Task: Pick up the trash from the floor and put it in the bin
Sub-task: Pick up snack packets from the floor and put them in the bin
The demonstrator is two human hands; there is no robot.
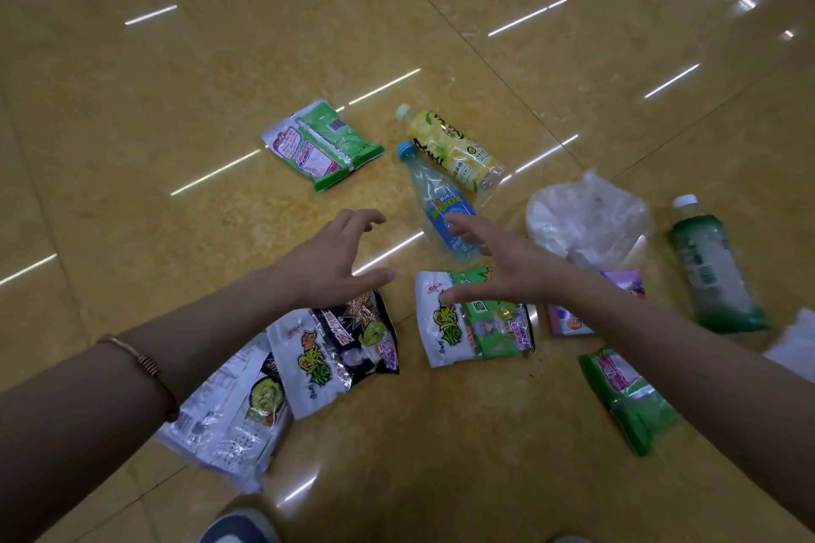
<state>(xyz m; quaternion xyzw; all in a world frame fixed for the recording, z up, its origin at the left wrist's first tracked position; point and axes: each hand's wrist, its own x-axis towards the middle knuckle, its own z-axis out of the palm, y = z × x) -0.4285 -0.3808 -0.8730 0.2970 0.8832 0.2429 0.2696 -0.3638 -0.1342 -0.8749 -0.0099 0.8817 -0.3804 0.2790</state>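
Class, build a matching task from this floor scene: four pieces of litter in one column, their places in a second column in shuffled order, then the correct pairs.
Things
1. yellow-labelled plastic bottle with pale cap
2. clear plastic bottle with blue cap
3. green plastic bottle with white cap
4. black and white snack packet

Places
A. right of the crumpled clear plastic bag
B. partly hidden behind the right hand
C. just on the near side of the left hand
D. farthest bottle, alongside the blue-capped one

Pairs: 1-D, 2-B, 3-A, 4-C
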